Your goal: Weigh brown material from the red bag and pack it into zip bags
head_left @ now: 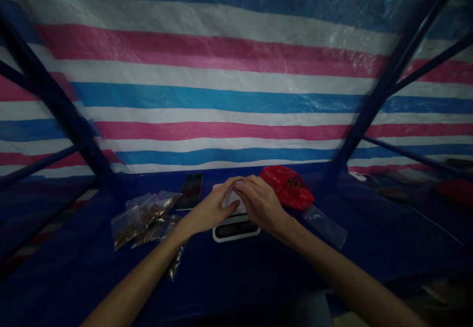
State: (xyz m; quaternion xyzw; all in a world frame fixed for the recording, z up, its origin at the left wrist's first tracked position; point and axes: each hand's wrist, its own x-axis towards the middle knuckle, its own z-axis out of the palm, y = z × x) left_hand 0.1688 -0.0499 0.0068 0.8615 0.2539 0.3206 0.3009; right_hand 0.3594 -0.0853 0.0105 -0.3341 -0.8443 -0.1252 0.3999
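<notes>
- Left hand (pixel 210 208) and right hand (pixel 260 203) close together above a digital scale (pixel 236 231), the fingertips almost meeting.
- Fingers (pixel 231 185) of both hands curved narrow over a small white item (pixel 232 201), which sits on top of the scale; a real grip not possible to tell.
- Beside the left hand, a phone (pixel 191 191) on the blue worktop (pixel 236 277), and zip bags (pixel 142 221) with brown pieces inside, lying in a loose pile.
- Beside the right hand, a red bag (pixel 288 187) touching the hand, and a clear bag (pixel 325 226) a little apart.
- Behind the worktop, a striped tarp (pixel 236 100) in pink, white and blue, on dark poles (pixel 393 70).
</notes>
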